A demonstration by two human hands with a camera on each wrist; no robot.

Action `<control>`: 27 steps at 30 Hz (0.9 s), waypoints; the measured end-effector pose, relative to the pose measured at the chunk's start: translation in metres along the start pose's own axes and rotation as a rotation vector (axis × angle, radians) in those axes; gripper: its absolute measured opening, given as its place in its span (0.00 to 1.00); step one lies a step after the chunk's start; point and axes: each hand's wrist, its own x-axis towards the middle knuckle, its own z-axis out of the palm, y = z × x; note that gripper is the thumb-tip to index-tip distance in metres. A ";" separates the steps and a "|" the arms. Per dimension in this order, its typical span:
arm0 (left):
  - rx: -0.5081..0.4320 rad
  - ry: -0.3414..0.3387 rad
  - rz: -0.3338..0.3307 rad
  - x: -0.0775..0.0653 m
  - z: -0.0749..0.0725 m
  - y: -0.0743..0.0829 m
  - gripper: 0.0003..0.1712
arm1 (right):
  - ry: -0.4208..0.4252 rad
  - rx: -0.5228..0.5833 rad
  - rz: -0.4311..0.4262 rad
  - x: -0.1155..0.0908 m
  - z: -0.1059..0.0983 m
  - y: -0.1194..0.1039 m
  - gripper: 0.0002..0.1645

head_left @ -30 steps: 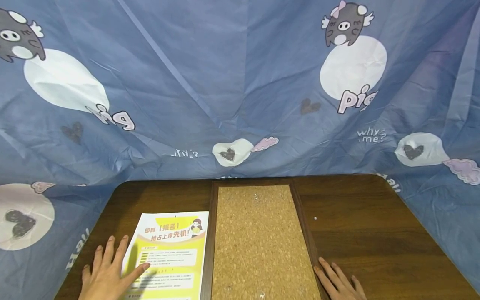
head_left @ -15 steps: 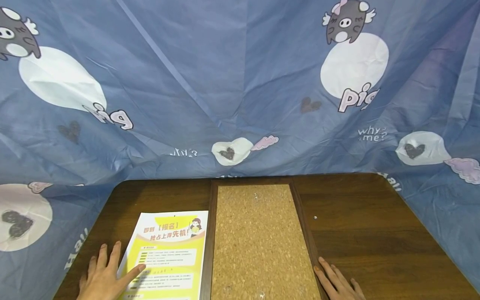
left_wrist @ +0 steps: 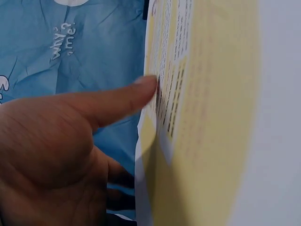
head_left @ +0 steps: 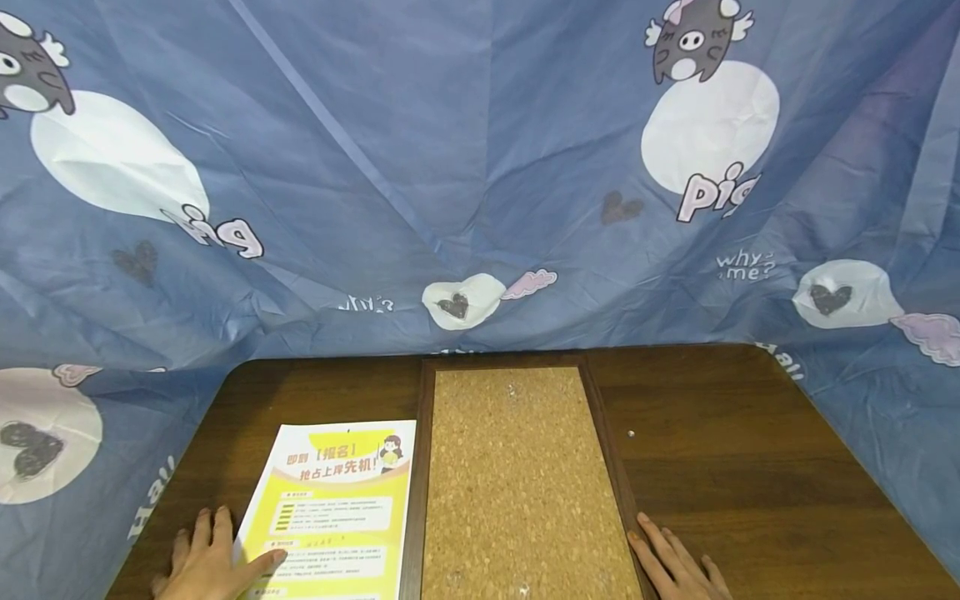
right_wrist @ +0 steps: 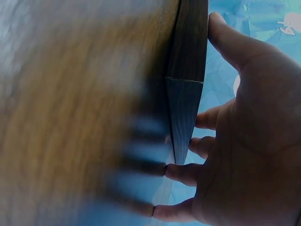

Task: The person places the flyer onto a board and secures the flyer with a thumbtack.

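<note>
A printed poster sheet [head_left: 337, 500], yellow and white with Chinese lettering, lies left of a framed cork board [head_left: 517, 483]. My left hand [head_left: 210, 562] is at the sheet's left edge, its thumb over the paper and the other fingers on the table side. In the left wrist view that thumb meets the printed face. Fairly straight fingers mark my right hand [head_left: 675, 562], which rests on the table along the board's right frame. In the right wrist view its thumb [right_wrist: 228, 40] is by the wooden frame edge [right_wrist: 188, 47]. Neither hand grips anything.
Small clear objects, possibly pushpins, show on the cork near the top [head_left: 512, 390] and bottom. A tiny shiny piece [head_left: 631, 433] lies on the dark wooden table [head_left: 735, 467] right of the board. A blue printed cloth [head_left: 375, 167] hangs behind and around the table.
My left hand has slid back toward me and slightly left along the sheet's edge. The right hand has stayed beside the board. The head view has shifted slightly.
</note>
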 end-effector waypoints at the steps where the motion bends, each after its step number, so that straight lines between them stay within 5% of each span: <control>1: 0.007 0.008 -0.004 0.000 0.001 0.000 0.80 | 0.002 -0.003 -0.003 0.000 0.000 0.000 0.50; 9: 0.024 0.014 -0.045 0.001 0.002 0.001 0.83 | 0.009 -0.019 -0.017 0.000 0.000 0.000 0.51; 17: -0.009 0.004 0.015 -0.001 -0.002 0.004 0.74 | -0.015 -0.017 -0.003 0.000 -0.002 0.000 0.52; 27: -0.003 0.107 0.056 -0.009 0.002 0.012 0.64 | -0.054 0.008 0.007 0.000 -0.004 0.001 0.53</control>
